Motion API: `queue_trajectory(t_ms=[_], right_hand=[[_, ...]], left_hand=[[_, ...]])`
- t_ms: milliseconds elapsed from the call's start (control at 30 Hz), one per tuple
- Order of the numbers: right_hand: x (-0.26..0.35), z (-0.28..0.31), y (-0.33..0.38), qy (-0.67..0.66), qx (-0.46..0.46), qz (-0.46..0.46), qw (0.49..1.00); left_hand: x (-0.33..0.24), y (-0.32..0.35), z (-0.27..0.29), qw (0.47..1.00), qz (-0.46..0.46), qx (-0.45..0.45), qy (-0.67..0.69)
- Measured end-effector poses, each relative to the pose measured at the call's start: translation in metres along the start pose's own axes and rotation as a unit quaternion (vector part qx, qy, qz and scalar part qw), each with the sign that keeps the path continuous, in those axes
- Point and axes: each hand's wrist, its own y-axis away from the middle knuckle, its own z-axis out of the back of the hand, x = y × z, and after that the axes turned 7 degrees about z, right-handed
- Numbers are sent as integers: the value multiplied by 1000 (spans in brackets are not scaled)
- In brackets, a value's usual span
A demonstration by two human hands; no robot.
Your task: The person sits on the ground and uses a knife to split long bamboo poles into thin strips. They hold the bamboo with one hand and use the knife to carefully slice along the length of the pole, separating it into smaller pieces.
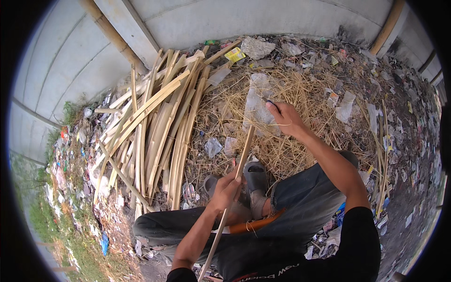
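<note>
My left hand [227,190] is closed around a long split bamboo strip [244,152]. The strip slants from beside my lap up and away, its far end near a pale flat stone slab [256,101]. Just right of that end, my right hand [286,120] is closed, with the tip of a dark, thin object [269,101] showing by the thumb; most of it is hidden in the fingers, so its kind cannot be told. Thin bamboo shavings [300,101] lie around the slab and under my right hand.
A big pile of split bamboo [162,122] lies to the left. A concrete wall [263,21] stands at the back, with a rock [257,48] near its foot. Litter covers the ground. Several thin strips [383,155] lie to the right. My feet in dark clogs [256,176] are close below the strip.
</note>
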Motion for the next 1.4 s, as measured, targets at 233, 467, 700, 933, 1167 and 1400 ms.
queue_trajectory(t_ms=[233, 467, 700, 933, 1167, 1400], right_hand=[[75, -45, 82, -7, 146, 157, 977], [44, -14, 21, 33, 119, 55, 991], [69, -33, 54, -36, 103, 111, 988], [87, -55, 82, 16, 173, 206, 963], [77, -37, 70, -1, 172, 159, 972], [54, -40, 50, 18, 130, 136, 982]], left_hand=[[1, -8, 5, 996, 21, -85, 6], [5, 0, 5, 989, -56, -133, -44], [-7, 4, 11, 986, -52, -157, 18], [3, -5, 11, 991, -66, -119, -6], [3, -1, 13, 993, -78, -53, 68], [1, -2, 12, 990, -98, -40, 95]])
